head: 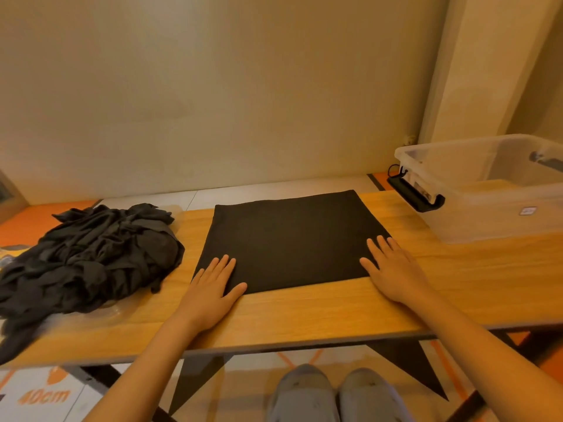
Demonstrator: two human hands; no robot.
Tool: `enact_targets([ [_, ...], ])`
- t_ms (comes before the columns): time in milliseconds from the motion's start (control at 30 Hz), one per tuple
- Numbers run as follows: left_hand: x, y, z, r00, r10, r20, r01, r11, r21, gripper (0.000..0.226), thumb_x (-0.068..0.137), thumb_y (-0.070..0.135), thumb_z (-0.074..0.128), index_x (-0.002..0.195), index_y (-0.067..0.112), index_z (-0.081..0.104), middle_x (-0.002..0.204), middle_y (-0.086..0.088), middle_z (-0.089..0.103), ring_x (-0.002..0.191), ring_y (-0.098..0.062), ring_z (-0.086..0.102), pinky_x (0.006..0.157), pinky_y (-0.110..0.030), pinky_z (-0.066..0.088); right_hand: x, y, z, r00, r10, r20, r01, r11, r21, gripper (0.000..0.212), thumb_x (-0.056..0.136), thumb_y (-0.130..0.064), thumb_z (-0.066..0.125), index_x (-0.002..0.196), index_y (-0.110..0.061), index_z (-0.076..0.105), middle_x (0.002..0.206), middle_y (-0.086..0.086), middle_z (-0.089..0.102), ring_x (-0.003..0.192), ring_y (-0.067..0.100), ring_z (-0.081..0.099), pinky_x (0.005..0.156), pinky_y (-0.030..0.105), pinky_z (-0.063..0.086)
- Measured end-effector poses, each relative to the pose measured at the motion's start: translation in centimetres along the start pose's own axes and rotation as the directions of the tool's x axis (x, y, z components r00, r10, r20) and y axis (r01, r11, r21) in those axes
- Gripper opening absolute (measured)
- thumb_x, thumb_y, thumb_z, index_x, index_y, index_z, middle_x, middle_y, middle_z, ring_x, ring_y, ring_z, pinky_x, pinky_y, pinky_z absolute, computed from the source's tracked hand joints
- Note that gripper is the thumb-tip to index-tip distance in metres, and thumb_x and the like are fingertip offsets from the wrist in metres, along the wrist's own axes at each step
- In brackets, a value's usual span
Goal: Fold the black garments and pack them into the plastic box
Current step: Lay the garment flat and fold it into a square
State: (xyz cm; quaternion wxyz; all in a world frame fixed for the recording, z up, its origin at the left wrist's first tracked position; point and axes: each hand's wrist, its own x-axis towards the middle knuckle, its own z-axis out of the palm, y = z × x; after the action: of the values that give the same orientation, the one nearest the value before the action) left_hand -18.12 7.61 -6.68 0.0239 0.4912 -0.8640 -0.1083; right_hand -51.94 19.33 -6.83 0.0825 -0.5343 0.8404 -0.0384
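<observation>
A folded black garment lies flat mid-tabletop. The left hand and right hand press its near corners, fingers straight and spread. A crumpled black pile sits left; the clear plastic box stands right.

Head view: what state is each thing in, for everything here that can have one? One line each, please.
Folded garment: folded into a flat rectangle on the table.
Garment pile: crumpled, unfolded, at the left end.
Plastic box: open, no lid on, no garment visible inside.
Left hand: flat, fingers straight, on the garment's near left corner.
Right hand: flat, fingers straight, on its near right corner.
</observation>
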Motion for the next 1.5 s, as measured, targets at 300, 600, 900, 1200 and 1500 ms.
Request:
enact_targets([
  [300, -1.5, 1.0, 0.0, 0.997, 0.040, -0.064, -0.038, 0.999, 0.030, 0.070, 0.097, 0.058, 0.027, 0.152, 0.028, -0.004, 0.160, 0.006, -0.012, 0.146, -0.010, -0.014, 0.119, -0.034, -0.007, -1.7, -4.4, -1.1, 0.958, -0.208, -0.196, 0.192, 0.976, -0.100, 0.067, 0.099, -0.052, 0.027, 0.153, -0.021, 0.002, 0.161, -0.001, -0.003, 0.147, 0.016, -0.010, 0.120, 0.040, -0.002],
  [600, -4.4, -0.2, 0.9, 0.998, 0.056, 0.025, -0.058, 0.997, 0.059, 0.116, 0.052, 0.096, -0.013, 0.150, 0.035, -0.004, 0.157, 0.012, -0.012, 0.146, -0.008, -0.012, 0.119, -0.035, -0.004, -5.4, -3.7, 0.4, 0.956, -0.275, 0.102, 0.282, 0.958, -0.054, 0.073, 0.094, -0.064, 0.020, 0.153, -0.027, -0.003, 0.161, -0.004, -0.007, 0.147, 0.013, -0.010, 0.120, 0.039, -0.003],
  [900, -9.4, -1.4, 2.4, 0.953, 0.244, -0.179, -0.213, 0.961, 0.178, 0.080, 0.084, 0.068, 0.044, 0.148, 0.033, 0.012, 0.156, 0.008, 0.007, 0.147, -0.014, 0.011, 0.116, -0.031, 0.007, -11.0, -2.0, 2.6, 0.924, -0.359, -0.129, 0.336, 0.926, -0.173, 0.087, 0.083, -0.070, 0.044, 0.152, -0.032, 0.007, 0.161, -0.005, 0.005, 0.148, 0.013, 0.003, 0.117, 0.033, 0.006],
  [1200, -12.5, -2.6, 3.7, 0.738, 0.414, -0.533, -0.286, 0.907, 0.308, 0.054, 0.070, 0.002, 0.081, 0.121, 0.013, 0.066, 0.121, -0.006, 0.066, 0.107, -0.023, 0.066, 0.088, -0.035, 0.050, -13.2, 0.6, 3.8, 0.789, -0.489, -0.372, 0.455, 0.872, -0.179, 0.080, 0.053, -0.007, 0.091, 0.127, -0.017, 0.062, 0.128, 0.005, 0.062, 0.115, 0.021, 0.061, 0.091, 0.032, 0.044],
  [1500, -12.7, -5.0, 2.8, 0.811, 0.364, -0.457, -0.279, 0.929, 0.244, 0.066, 0.067, -0.009, 0.080, 0.127, 0.010, 0.060, 0.125, -0.011, 0.063, 0.109, -0.028, 0.064, 0.092, -0.036, 0.046, -13.5, 2.5, 2.4, 0.805, -0.434, -0.403, 0.476, 0.879, 0.004, 0.062, 0.077, 0.004, 0.073, 0.133, -0.015, 0.055, 0.135, 0.006, 0.057, 0.122, 0.026, 0.056, 0.099, 0.031, 0.036],
])
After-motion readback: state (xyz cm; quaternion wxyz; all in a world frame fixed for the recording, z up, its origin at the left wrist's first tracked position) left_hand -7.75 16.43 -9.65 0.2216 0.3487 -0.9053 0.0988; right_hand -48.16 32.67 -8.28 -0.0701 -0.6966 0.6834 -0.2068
